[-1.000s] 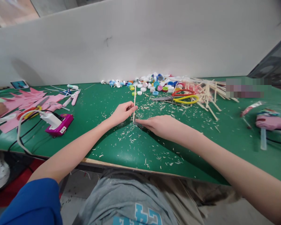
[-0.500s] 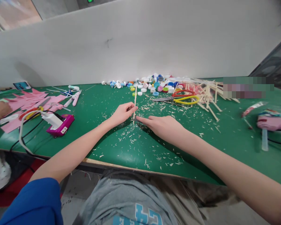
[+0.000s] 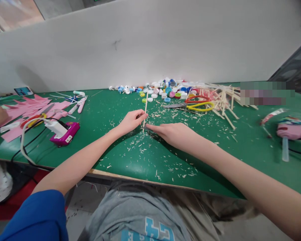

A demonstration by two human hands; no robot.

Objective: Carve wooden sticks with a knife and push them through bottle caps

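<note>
Evidently, the left hand (image 3: 134, 120) has its thumb and forefinger closed in a pinch on a thin wooden stick (image 3: 146, 102), with the other fingers curled in behind. The right hand (image 3: 174, 132) is closed on a small dark grey piece (image 3: 145, 127), its forefinger stretched out towards the stick. Only the end of that piece shows past the fingertip, right at the lower part of the stick; the rest of the grip is hidden under the hand.

The stick is pale, straight and slender, standing nearly upright in the view with its top leaning slightly to the right. It is in front of the person, over the green table (image 3: 130, 164), and its lower end pokes out just below the grey piece. Pale shavings (image 3: 140, 147) lie scattered around both hands. Beyond are a heap of bottle caps (image 3: 163, 90), scissors (image 3: 200, 105) with red and yellow handles, and a pile of similar sticks (image 3: 224, 100).

Compared with a second ago, the grey piece sits higher on the stick, away from its bottom tip, and the stick leans a little more to the right. The left hand keeps the same pinch, while the caps and scissors lie as before.
</note>
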